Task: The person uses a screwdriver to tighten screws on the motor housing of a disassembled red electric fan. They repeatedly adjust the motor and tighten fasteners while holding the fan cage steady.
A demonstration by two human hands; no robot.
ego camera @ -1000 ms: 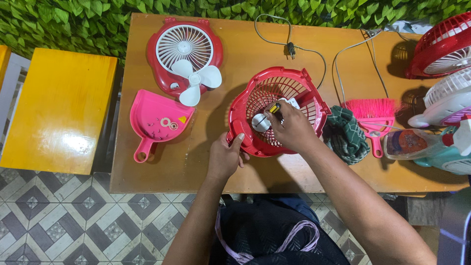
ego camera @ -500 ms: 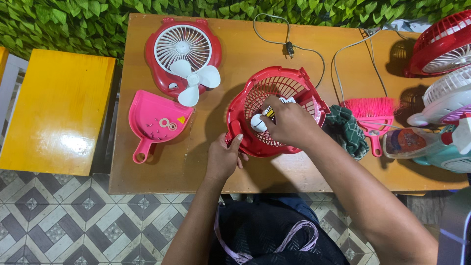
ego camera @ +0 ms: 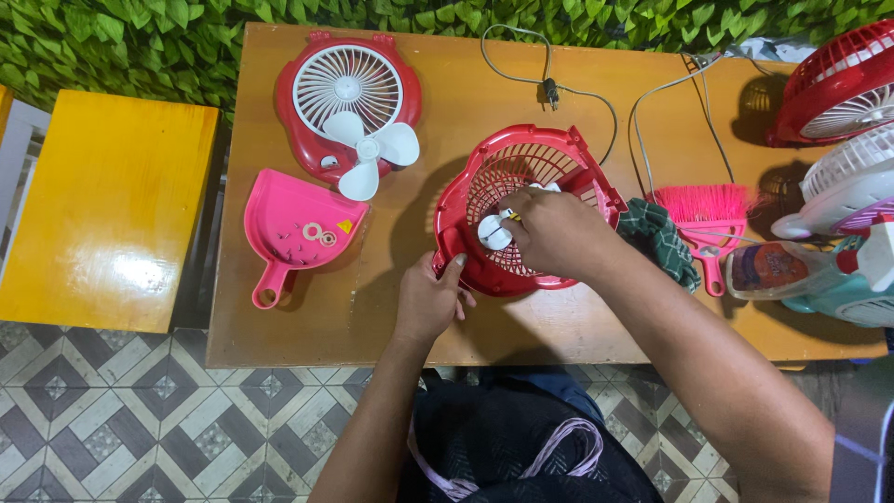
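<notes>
While left fingers [ego camera: 453,279] clamp the red fan housing [ego camera: 521,210]'s rim, right fingers [ego camera: 510,212] pinched on its white hub [ego camera: 491,233].

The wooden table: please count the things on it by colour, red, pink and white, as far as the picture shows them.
Red: 3 (fan housing under the hands, front grille cover, fan at the corner)
Pink: 2 (dustpan, brush)
White: 2 (loose fan blade, fan at the right edge)
Total: 7
</notes>
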